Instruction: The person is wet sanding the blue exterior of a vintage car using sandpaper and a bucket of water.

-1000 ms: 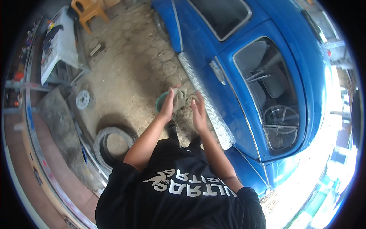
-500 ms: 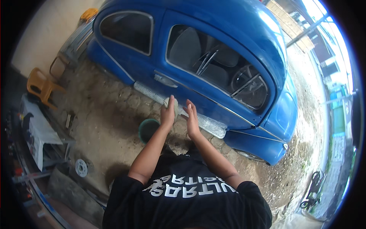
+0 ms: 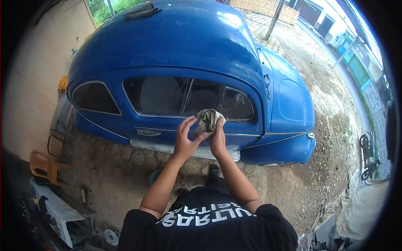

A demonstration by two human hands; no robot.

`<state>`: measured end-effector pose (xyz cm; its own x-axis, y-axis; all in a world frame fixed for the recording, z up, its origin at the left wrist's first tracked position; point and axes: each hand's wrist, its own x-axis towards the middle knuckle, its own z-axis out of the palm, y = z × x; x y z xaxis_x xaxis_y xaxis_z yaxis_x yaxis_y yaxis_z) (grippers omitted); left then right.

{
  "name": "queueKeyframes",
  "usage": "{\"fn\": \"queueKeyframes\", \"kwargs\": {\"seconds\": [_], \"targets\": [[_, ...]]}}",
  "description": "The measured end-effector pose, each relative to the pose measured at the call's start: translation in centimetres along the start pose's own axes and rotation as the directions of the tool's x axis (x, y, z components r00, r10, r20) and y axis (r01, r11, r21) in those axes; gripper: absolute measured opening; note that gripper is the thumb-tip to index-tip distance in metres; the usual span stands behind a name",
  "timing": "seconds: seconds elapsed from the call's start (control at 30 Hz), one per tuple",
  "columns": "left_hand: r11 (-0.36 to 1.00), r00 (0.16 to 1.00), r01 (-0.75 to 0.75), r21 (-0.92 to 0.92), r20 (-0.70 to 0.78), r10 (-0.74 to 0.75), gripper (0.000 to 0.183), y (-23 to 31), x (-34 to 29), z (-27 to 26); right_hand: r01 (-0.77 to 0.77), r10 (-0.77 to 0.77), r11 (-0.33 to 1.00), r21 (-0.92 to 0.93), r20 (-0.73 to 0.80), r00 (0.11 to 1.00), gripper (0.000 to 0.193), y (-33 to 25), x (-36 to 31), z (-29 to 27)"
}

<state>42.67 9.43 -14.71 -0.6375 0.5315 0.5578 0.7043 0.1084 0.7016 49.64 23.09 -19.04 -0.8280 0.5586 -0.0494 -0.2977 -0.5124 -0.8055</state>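
Note:
A crumpled grey-beige cloth [image 3: 209,120] is bunched up between my hands, in front of the blue car's side window. My right hand [image 3: 218,140] grips it from the right, fingers along its edge. On the other side, my left hand [image 3: 184,137] has its fingers spread and curved toward the cloth. Its thumb tip overlaps the cloth's lower edge; whether it presses there I cannot tell. Beyond both hands stands the rounded blue car [image 3: 167,46], with a chrome door handle [image 3: 147,132] and a silvery textured running board [image 3: 176,149] along its lower side.
A dark cloth-like item [image 3: 142,11] lies on the car roof. Partly behind my left forearm is a green bucket [image 3: 155,176]. At left are an orange-yellow plastic chair [image 3: 47,167] and a white-covered table [image 3: 58,209]. A post [image 3: 275,20] rises beyond the car.
The cloth has passed from my left hand to my right, and my left fingers have spread. Both hands are now closer together. The view has tilted up, showing more of the roof.

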Motion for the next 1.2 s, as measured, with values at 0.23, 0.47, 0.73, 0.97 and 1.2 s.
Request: {"fn": "queueKeyframes", "kwargs": {"seconds": [0.23,0.47,0.73,0.97,1.2], "targets": [[0.811,0.969,0.190,-0.553,-0.025,-0.244,0.024,-0.5,6.3,3.4,0.259,-0.184,0.890,-0.374,0.225,0.957,0.063,-9.5,3.4,-1.3],[0.913,0.968,0.102,-0.395,-0.174,-0.183,0.022,0.4,12.7,3.4,0.291,-0.278,0.796,-0.531,0.106,0.955,0.042,-15.2,6.5,-3.9],[0.982,0.980,-0.179,0.054,-0.084,0.183,0.025,3.2,20.0,1.7,0.417,-0.210,0.328,-0.848,0.365,0.907,0.054,-21.9,8.8,-4.1],[0.954,0.988,-0.065,0.291,0.156,0.019,0.045,3.9,29.1,-0.9,0.458,-0.338,0.002,-0.889,0.430,0.837,0.034,-27.5,15.8,-2.4],[0.703,0.902,-0.414,0.578,0.154,0.404,0.049,1.7,27.8,4.1,0.369,-0.577,-0.149,-0.917,0.384,0.721,0.047,-20.1,15.1,2.2]]}}
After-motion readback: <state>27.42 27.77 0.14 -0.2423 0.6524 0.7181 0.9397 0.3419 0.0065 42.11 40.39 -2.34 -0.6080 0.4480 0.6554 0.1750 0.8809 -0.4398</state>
